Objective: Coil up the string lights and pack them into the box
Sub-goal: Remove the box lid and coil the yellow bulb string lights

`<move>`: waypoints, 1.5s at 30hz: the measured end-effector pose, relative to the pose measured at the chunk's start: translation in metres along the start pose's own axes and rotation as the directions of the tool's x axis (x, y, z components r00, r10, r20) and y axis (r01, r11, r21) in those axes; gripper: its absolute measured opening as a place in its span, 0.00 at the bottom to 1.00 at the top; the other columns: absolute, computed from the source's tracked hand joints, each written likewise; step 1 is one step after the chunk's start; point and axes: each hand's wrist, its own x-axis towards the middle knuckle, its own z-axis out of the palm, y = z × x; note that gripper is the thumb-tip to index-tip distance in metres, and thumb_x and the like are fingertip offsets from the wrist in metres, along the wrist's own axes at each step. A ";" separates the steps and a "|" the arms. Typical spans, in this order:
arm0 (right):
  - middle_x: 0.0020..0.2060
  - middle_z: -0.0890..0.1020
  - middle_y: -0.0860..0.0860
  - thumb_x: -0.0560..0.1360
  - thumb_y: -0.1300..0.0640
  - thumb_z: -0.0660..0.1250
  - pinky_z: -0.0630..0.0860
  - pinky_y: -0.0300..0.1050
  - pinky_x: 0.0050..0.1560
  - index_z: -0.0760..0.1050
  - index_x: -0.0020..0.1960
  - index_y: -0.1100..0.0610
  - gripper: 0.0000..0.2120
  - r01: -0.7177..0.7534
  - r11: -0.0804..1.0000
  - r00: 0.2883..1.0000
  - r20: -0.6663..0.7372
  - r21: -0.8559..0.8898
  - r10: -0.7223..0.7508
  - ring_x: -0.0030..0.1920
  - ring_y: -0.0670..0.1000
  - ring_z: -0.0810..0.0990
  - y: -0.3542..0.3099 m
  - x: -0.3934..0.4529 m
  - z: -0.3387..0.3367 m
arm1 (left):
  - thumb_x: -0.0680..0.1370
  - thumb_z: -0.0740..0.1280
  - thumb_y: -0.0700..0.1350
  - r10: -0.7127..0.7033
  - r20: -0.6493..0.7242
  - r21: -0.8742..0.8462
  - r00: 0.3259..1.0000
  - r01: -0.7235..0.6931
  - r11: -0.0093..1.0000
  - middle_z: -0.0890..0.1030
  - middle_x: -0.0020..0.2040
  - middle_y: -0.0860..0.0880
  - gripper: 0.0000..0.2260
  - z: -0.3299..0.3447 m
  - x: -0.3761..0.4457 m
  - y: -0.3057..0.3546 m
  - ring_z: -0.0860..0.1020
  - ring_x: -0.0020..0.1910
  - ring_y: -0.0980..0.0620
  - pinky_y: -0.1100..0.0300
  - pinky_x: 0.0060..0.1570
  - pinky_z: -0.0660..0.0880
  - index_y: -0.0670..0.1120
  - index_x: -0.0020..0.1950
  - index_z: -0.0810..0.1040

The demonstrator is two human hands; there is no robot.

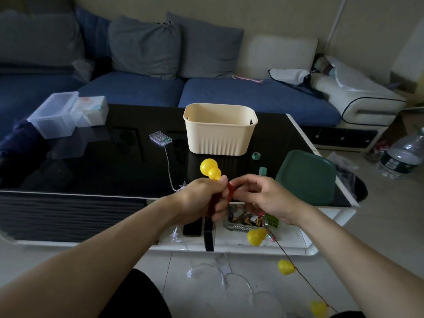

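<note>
string lights: two strands are seen. A red-wired strand with yellow gourd bulbs [210, 169] is bunched at the hands above the desk's near edge; its tail [305, 281] hangs down to the floor with more gourds strung along it. A clear-wired strand with star bulbs [189, 273] is spread loose on the floor, and its wire is led up to a clear battery pack [160, 138] on the desk [103, 171].
left hand [203, 198]: fist closed around the red wire bundle, one gourd left sticking out above it.
right hand [261, 198]: fingertips pinched narrow on the red wire just beside the left fist; palm otherwise empty.
box: cream box [219, 129] stands open on the desk behind the hands, well apart from them; contents cannot be told.
step judged: red strand being wound; coil far from finished.
risk, snag: the hanging tail could be caught on the desk edge or on the clutter of the lower shelf [246, 220], and a gourd pulled off.
risk, tangle: red tail and star strand lie near each other on the floor; they could be knotted together if hauled up fast.
risk, slip: loops could be sprung from the fist if the pinch is eased.
risk, drag: battery pack could be tugged off the desk once the star strand is pulled.
</note>
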 end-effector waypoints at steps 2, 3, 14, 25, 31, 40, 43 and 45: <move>0.36 0.83 0.48 0.81 0.57 0.67 0.71 0.41 0.30 0.81 0.59 0.51 0.09 0.098 0.995 0.995 0.005 -0.036 -0.098 0.33 0.50 0.75 0.000 0.000 0.005 | 0.85 0.51 0.51 0.007 -0.009 -0.060 1.000 -0.007 0.998 0.63 0.24 0.48 0.19 0.000 0.002 0.001 0.61 0.21 0.52 0.62 0.24 0.60 0.44 0.38 0.67; 0.31 0.82 0.45 0.81 0.56 0.65 0.70 0.40 0.29 0.82 0.58 0.51 0.09 0.137 0.989 0.991 0.003 -0.056 -0.137 0.31 0.48 0.75 -0.001 0.000 0.006 | 0.85 0.51 0.51 0.012 0.001 -0.099 1.000 -0.012 0.995 0.62 0.23 0.49 0.19 -0.001 0.002 0.002 0.59 0.19 0.53 0.64 0.23 0.57 0.44 0.38 0.66; 0.31 0.83 0.52 0.83 0.54 0.64 0.74 0.40 0.31 0.80 0.43 0.55 0.12 0.135 0.962 0.980 -0.113 -0.238 -0.166 0.28 0.47 0.80 0.007 0.016 0.019 | 0.83 0.51 0.46 0.001 -0.063 -0.463 0.998 -0.030 0.886 0.58 0.24 0.53 0.14 -0.004 0.005 0.013 0.56 0.19 0.57 0.64 0.20 0.55 0.46 0.38 0.67; 0.36 0.82 0.48 0.85 0.51 0.55 0.79 0.47 0.49 0.78 0.47 0.50 0.14 -0.045 0.843 0.974 0.162 -0.537 0.156 0.37 0.47 0.83 0.018 0.011 0.021 | 0.86 0.49 0.46 0.102 -0.422 -0.477 0.901 -0.316 0.820 0.85 0.41 0.40 0.17 -0.015 0.009 0.021 0.85 0.44 0.40 0.49 0.45 0.80 0.36 0.58 0.72; 0.33 0.77 0.48 0.83 0.50 0.61 0.75 0.48 0.42 0.73 0.35 0.46 0.17 0.111 0.723 0.969 0.237 -0.682 0.075 0.35 0.47 0.75 -0.009 0.001 0.030 | 0.85 0.53 0.45 0.063 -0.295 -0.372 0.953 -0.175 0.912 0.79 0.61 0.34 0.14 -0.011 0.008 0.019 0.81 0.57 0.36 0.47 0.55 0.78 0.38 0.50 0.71; 0.33 0.82 0.45 0.73 0.57 0.75 0.72 0.33 0.36 0.84 0.41 0.52 0.02 0.318 0.762 0.928 0.021 -0.563 -0.372 0.35 0.43 0.80 -0.024 -0.006 0.022 | 0.85 0.49 0.53 -0.108 0.043 -0.085 0.993 0.111 0.990 0.81 0.36 0.45 0.24 0.010 0.000 0.008 0.81 0.34 0.46 0.58 0.34 0.78 0.39 0.46 0.77; 0.32 0.80 0.42 0.72 0.58 0.76 0.70 0.29 0.37 0.81 0.40 0.53 0.05 0.347 0.812 0.923 0.021 -0.469 -0.383 0.36 0.39 0.79 -0.025 -0.008 0.017 | 0.84 0.46 0.58 -0.128 0.041 0.063 0.991 0.125 0.990 0.74 0.26 0.48 0.24 0.013 0.000 0.008 0.75 0.22 0.51 0.63 0.23 0.64 0.41 0.48 0.72; 0.30 0.80 0.41 0.73 0.57 0.75 0.70 0.33 0.37 0.79 0.38 0.51 0.08 0.345 0.851 0.933 0.046 -0.397 -0.357 0.33 0.40 0.77 -0.023 -0.007 0.012 | 0.84 0.45 0.59 -0.149 0.051 0.146 0.988 0.140 0.979 0.70 0.22 0.47 0.25 0.011 0.000 0.008 0.66 0.17 0.54 0.62 0.23 0.56 0.41 0.53 0.70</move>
